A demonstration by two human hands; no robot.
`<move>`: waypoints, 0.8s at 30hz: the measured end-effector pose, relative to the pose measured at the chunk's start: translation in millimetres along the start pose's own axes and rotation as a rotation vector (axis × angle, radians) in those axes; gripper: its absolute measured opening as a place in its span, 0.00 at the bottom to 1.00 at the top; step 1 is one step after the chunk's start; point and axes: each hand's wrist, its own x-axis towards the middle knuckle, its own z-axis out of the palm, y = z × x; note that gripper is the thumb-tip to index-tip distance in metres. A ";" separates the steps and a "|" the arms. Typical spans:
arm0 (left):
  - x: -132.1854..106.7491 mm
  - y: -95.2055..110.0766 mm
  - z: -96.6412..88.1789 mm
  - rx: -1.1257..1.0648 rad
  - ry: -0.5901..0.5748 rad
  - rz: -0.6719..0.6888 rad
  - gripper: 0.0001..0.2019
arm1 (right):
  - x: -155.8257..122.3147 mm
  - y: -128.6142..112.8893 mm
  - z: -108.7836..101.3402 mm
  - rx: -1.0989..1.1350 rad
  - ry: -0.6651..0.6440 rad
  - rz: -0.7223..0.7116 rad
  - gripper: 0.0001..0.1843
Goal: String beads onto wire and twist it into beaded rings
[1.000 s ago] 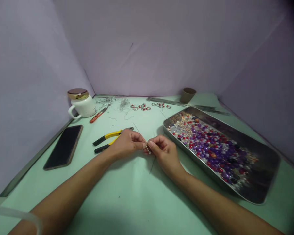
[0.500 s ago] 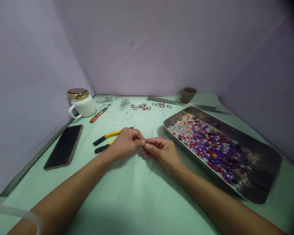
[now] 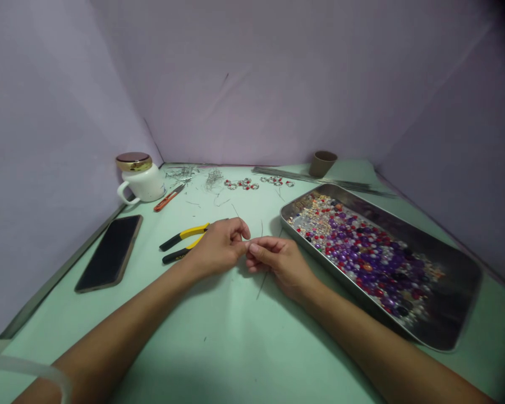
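My left hand (image 3: 225,244) is closed in a pinch, its thumb and forefinger meeting the fingertips of my right hand (image 3: 280,262). My right hand pinches from the other side. Between them they grip thin wire (image 3: 261,227), whose fine ends stick out above the fingers. Whatever else sits between the fingertips is too small to make out. Below my right hand a dark wire piece (image 3: 261,287) shows against the tabletop. Yellow-and-black pliers (image 3: 182,235) lie behind my left wrist, their jaws mostly hidden by the hand.
A metal tray (image 3: 345,280) of mixed beads stands on the right. Beaded wire pieces (image 3: 242,184), tangled wire scraps (image 3: 214,178), a wire bundle (image 3: 353,185) and a brown cup (image 3: 323,164) are at the back. Left are a lidded mug (image 3: 145,184), an orange cutter (image 3: 168,198) and a phone (image 3: 109,252).
My left hand has turned slightly, and the wire end above it has shifted a little to the right. My right hand stays almost where it was, still pinching.
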 end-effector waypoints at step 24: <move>-0.5 3.6 -3.8 0.087 0.052 0.056 0.06 | 1.1 0.1 -0.9 0.005 0.026 -0.008 0.10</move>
